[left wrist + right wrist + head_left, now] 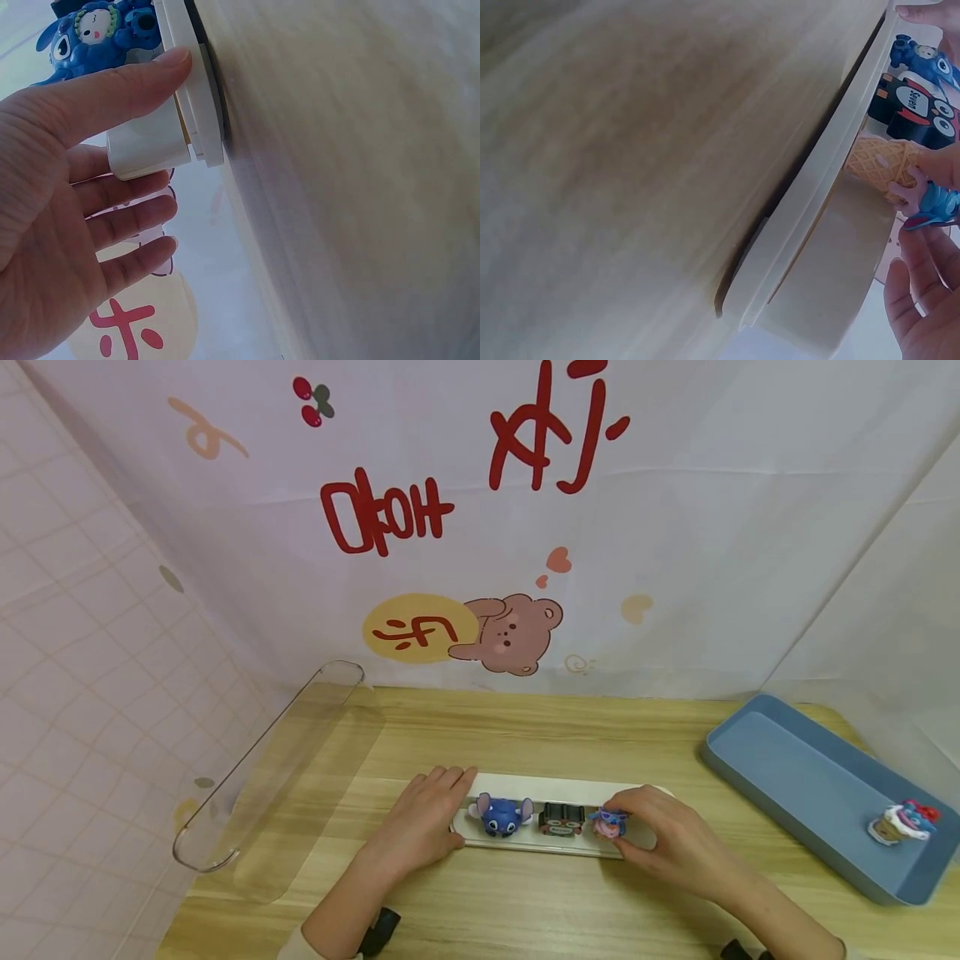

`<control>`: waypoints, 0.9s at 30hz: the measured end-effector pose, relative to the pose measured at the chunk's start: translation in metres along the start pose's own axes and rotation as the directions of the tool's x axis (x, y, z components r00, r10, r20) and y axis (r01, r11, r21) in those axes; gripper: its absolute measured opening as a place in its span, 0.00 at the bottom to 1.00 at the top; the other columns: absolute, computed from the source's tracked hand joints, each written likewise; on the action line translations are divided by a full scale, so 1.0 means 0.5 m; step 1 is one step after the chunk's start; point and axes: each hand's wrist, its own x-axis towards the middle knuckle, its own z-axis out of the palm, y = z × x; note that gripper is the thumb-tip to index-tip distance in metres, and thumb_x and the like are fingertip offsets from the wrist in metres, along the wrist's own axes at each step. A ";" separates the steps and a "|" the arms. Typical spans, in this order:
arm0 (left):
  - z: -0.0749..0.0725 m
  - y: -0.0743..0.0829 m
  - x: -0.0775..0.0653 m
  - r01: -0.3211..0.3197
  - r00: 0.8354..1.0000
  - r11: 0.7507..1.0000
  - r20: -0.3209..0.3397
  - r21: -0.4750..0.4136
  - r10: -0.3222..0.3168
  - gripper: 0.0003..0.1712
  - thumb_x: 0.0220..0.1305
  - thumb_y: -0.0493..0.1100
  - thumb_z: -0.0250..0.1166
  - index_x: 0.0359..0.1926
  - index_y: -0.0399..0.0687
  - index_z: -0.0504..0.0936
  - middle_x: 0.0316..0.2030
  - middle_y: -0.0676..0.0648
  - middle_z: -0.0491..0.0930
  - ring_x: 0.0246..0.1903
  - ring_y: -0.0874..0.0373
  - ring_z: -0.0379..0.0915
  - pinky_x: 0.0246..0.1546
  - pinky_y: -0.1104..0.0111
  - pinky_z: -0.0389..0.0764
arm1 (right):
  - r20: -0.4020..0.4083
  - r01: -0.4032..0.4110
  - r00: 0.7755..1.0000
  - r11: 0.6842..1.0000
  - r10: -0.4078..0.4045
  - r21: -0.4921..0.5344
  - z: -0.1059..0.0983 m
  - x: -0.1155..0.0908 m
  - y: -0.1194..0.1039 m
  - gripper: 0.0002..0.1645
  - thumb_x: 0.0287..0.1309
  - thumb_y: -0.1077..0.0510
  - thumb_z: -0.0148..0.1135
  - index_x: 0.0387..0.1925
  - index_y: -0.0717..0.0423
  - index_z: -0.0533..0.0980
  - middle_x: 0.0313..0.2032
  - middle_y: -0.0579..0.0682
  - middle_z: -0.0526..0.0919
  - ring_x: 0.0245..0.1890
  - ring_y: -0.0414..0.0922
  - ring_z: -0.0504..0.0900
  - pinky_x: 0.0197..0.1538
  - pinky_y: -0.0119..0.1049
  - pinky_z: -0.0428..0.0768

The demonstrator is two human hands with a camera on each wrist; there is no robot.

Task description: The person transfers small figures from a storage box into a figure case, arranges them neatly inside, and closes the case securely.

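Our left hand, fingers nearly straight, touches the white stand at left; our right hand pinches its rightmost figurine.

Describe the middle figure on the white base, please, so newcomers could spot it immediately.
On the wooden table lies a long white base. Between the big-eared blue figure and the cone figure sits the middle figure, the only dark, boxy one.
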 end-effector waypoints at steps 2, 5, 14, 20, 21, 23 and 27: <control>-0.001 0.000 0.000 -0.005 1.000 1.000 -0.004 0.006 0.005 0.56 0.47 0.45 0.87 0.75 0.39 0.69 0.63 0.43 0.77 0.63 0.48 0.71 0.61 0.50 0.75 | -0.001 -0.001 1.000 1.000 0.001 0.007 -0.001 0.000 -0.001 0.21 0.72 0.40 0.61 0.52 0.50 0.82 0.49 0.39 0.84 0.47 0.39 0.83 0.57 0.24 0.74; -0.002 0.000 0.000 -0.008 1.000 1.000 -0.009 0.011 0.008 0.57 0.47 0.45 0.87 0.75 0.39 0.68 0.63 0.44 0.77 0.62 0.48 0.72 0.61 0.51 0.75 | -0.006 0.000 1.000 1.000 0.000 0.010 -0.001 0.000 -0.002 0.21 0.72 0.40 0.60 0.52 0.50 0.82 0.49 0.39 0.84 0.47 0.39 0.83 0.58 0.24 0.74; -0.003 0.001 0.000 -0.005 1.000 1.000 -0.004 0.003 0.005 0.57 0.47 0.45 0.87 0.75 0.38 0.69 0.63 0.43 0.77 0.62 0.48 0.72 0.61 0.50 0.75 | -0.023 0.005 1.000 1.000 -0.005 -0.003 -0.001 -0.004 0.000 0.25 0.71 0.39 0.61 0.54 0.54 0.82 0.50 0.42 0.85 0.49 0.41 0.83 0.60 0.23 0.73; -0.002 0.001 0.000 -0.001 1.000 1.000 0.002 -0.006 0.001 0.57 0.48 0.45 0.87 0.75 0.39 0.68 0.64 0.43 0.77 0.63 0.48 0.71 0.62 0.50 0.75 | -0.026 -0.035 0.999 0.999 0.035 -0.018 -0.025 -0.006 -0.006 0.31 0.71 0.34 0.57 0.57 0.54 0.81 0.52 0.43 0.84 0.51 0.43 0.83 0.60 0.23 0.73; -0.002 0.001 0.000 0.000 1.000 1.000 0.002 -0.008 0.000 0.56 0.48 0.45 0.87 0.75 0.39 0.68 0.64 0.43 0.76 0.63 0.48 0.71 0.62 0.50 0.75 | -0.026 -0.048 0.999 0.999 0.047 -0.021 -0.033 -0.006 -0.008 0.31 0.71 0.34 0.56 0.58 0.53 0.81 0.53 0.43 0.83 0.51 0.43 0.83 0.60 0.23 0.72; -0.002 0.002 0.000 0.000 1.000 1.000 0.003 -0.008 0.000 0.56 0.48 0.45 0.87 0.75 0.39 0.69 0.63 0.43 0.77 0.62 0.48 0.71 0.61 0.50 0.75 | -0.041 -0.062 0.997 0.998 0.060 -0.031 -0.046 -0.006 -0.009 0.32 0.71 0.33 0.56 0.59 0.53 0.80 0.53 0.45 0.83 0.52 0.44 0.82 0.61 0.23 0.71; -0.003 0.001 -0.001 -0.001 1.000 1.000 0.002 -0.004 0.001 0.56 0.48 0.45 0.87 0.75 0.39 0.69 0.63 0.43 0.77 0.62 0.48 0.71 0.61 0.50 0.75 | -0.064 -0.076 0.995 0.996 0.073 -0.056 -0.078 -0.006 -0.007 0.34 0.72 0.33 0.55 0.60 0.56 0.80 0.54 0.48 0.83 0.53 0.45 0.82 0.62 0.22 0.68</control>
